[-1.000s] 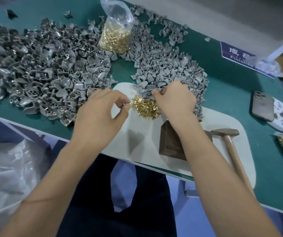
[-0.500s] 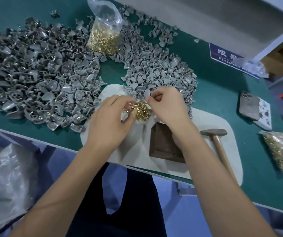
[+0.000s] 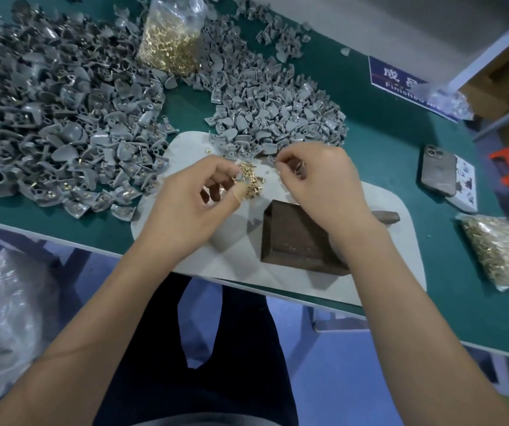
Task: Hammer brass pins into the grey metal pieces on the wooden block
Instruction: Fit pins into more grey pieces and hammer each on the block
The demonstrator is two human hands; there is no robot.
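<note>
Brass pins [image 3: 250,182] lie in a small loose heap on the white mat [image 3: 400,241], and both your hands hang over it; your left hand [image 3: 190,204] is curled, thumb and forefinger nearly closed at the heap's edge, though whether a pin sits between them cannot be told; your right hand [image 3: 320,179] is bent at the wrist with its fingertips pinched on something small and grey, too blurred to name; the wood block [image 3: 296,241], dark, square and pitted, sits on the mat just below the heap and touches your right wrist, with nothing on its top; two piles of grey pieces spread over the green table [image 3: 385,142], a big one [image 3: 56,118] to the left and a smaller one [image 3: 271,109] behind the mat; two clear bags of pins show, one [image 3: 170,44] upright between the piles, one [image 3: 499,250] flat at the right; one phone [image 3: 438,170] lies beyond it.
</note>
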